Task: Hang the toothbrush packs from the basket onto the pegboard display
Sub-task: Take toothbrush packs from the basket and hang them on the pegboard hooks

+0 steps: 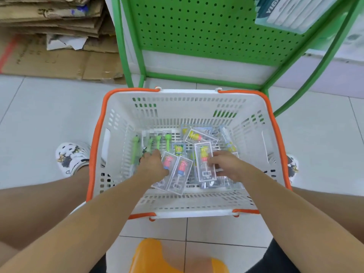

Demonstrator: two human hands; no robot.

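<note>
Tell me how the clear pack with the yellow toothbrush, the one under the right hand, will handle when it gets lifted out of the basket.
The yellow toothbrush pack looks like a rigid clear case, so it should stay stiff. It is probably light, since it rests atop other packs. Its glossy faces may be slippery, and it could slide off the loose pile in the basket. The right hand touches it.

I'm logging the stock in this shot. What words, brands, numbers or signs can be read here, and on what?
"YIGA", cut off by the frame edge: on the teal and white packs hanging at the pegboard, top right.
Barcode label on the clear toothbrush pack under the right hand: digits too small to read.
Barcode on the pink toothbrush pack: unreadable.
Printing on the flattened cardboard: blurred, unreadable.
</note>
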